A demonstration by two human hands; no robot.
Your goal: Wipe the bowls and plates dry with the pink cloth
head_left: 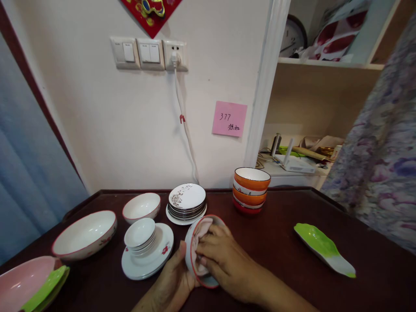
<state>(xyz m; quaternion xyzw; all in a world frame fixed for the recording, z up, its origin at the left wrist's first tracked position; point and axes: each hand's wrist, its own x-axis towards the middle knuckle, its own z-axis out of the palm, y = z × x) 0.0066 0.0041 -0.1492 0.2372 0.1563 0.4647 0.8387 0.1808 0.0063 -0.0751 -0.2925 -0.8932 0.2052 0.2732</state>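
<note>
A white bowl with a red rim (190, 248) is tilted on its side at the front middle, above the dark table. My left hand (175, 277) grips it from below and the left, thumb on the outer wall. Inside the bowl, my right hand (229, 260) presses a pale pink cloth (203, 229) against the inner wall, its fingers bent round the cloth. Part of the cloth is hidden by those fingers. Just left of the hands, a stack of small white dishes (140, 234) rests on white plates (136, 271) with red flowers.
Patterned plates (187, 197) are piled behind the hands. Orange and white bowls (250, 186) stand stacked at the back right, a green leaf-shaped dish (320, 245) at right. White bowls (87, 234) and a pink bowl (26, 277) holding green dishes (48, 288) occupy the left.
</note>
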